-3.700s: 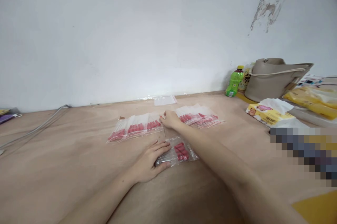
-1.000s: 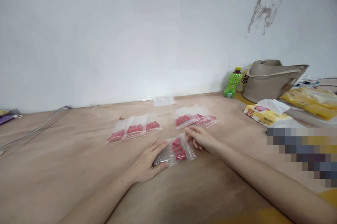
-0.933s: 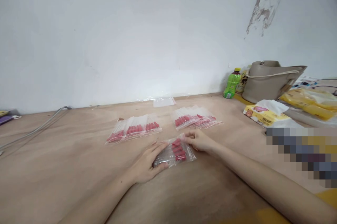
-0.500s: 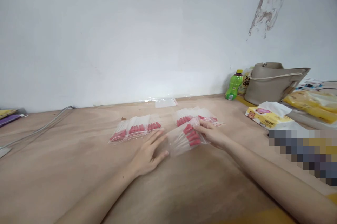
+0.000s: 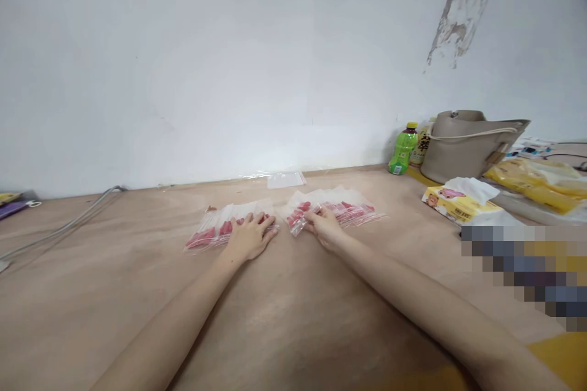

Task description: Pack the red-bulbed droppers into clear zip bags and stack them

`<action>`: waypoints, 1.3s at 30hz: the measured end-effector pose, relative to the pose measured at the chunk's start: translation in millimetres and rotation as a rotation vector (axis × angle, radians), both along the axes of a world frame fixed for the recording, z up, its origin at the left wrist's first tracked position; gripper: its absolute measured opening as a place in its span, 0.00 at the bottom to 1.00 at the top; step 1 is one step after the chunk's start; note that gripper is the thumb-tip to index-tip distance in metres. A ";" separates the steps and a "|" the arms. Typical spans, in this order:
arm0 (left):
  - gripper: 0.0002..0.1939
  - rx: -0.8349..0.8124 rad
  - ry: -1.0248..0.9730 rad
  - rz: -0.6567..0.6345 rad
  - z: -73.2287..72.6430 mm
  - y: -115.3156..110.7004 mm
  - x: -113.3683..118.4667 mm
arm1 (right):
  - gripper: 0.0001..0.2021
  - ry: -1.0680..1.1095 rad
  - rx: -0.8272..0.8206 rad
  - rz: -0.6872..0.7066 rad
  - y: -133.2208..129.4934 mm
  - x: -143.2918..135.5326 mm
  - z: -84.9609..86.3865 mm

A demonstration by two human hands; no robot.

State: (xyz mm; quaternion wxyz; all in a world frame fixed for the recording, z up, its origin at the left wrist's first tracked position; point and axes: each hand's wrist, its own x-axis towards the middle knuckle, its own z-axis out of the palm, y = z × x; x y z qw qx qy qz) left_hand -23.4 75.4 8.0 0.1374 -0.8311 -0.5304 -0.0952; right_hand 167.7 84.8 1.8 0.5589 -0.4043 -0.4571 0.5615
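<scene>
Clear zip bags with red-ended sticks lie in two groups on the brown tabletop [image 5: 284, 317]. My left hand [image 5: 250, 238] rests with fingers spread over the right part of the left group of bags [image 5: 202, 237]. At the left end of the right group, my right hand [image 5: 324, 227] pinches a clear bag with red-ended sticks [image 5: 297, 215] by its near edge. That bag lies beside the other bags of the right group [image 5: 351, 210]. Behind both groups, near the wall, is a flat whitish bag [image 5: 285, 180].
At the right stand a green bottle [image 5: 403, 149], a grey-beige bag [image 5: 463, 146] and a yellow tissue box [image 5: 458, 204]. Yellow packaging [image 5: 545, 186] lies beyond. On the left are a grey cable [image 5: 68, 227] and a purple item [image 5: 13, 210].
My right hand has moved the held bag forward and left, down to the right group. My left hand has moved forward and left onto the left group. The view has shifted slightly.
</scene>
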 end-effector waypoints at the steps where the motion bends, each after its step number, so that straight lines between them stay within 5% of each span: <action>1: 0.19 -0.004 0.002 0.006 0.0 -1.3 -4.1 | 0.08 0.010 -0.017 -0.001 1.2 -6.7 -2.6; 10: 0.19 -0.009 0.030 0.068 2.4 -12.6 -62.0 | 0.03 -0.104 -0.180 0.235 3.2 -64.5 -7.7; 14: 0.20 0.089 0.036 0.078 1.5 -16.8 -65.1 | 0.09 -0.339 -0.200 0.315 0.6 -45.2 3.1; 15: 0.21 0.133 0.038 0.060 1.6 -17.8 -60.7 | 0.10 -0.418 -0.174 0.284 0.3 -31.8 8.1; 17: 0.21 0.197 0.037 -0.008 2.2 -19.5 -45.9 | 0.13 -0.920 0.139 -0.070 1.3 1.5 19.1; 19: 0.21 0.187 0.005 -0.088 2.8 -19.8 -24.0 | 0.17 -1.218 0.284 -0.345 4.8 37.4 27.6; 23: 0.22 0.074 -0.119 -0.179 -0.3 -13.1 30.0 | 0.24 -1.484 0.258 -0.588 14.6 91.4 23.3; 29: 0.30 0.025 -0.169 -0.131 -14.7 10.5 75.2 | 0.24 -1.615 0.232 -0.354 16.6 95.5 -5.8; 39: 0.28 0.035 -0.200 -0.064 -13.3 -2.5 23.2 | 0.17 -1.343 0.420 -0.163 12.1 14.3 -9.4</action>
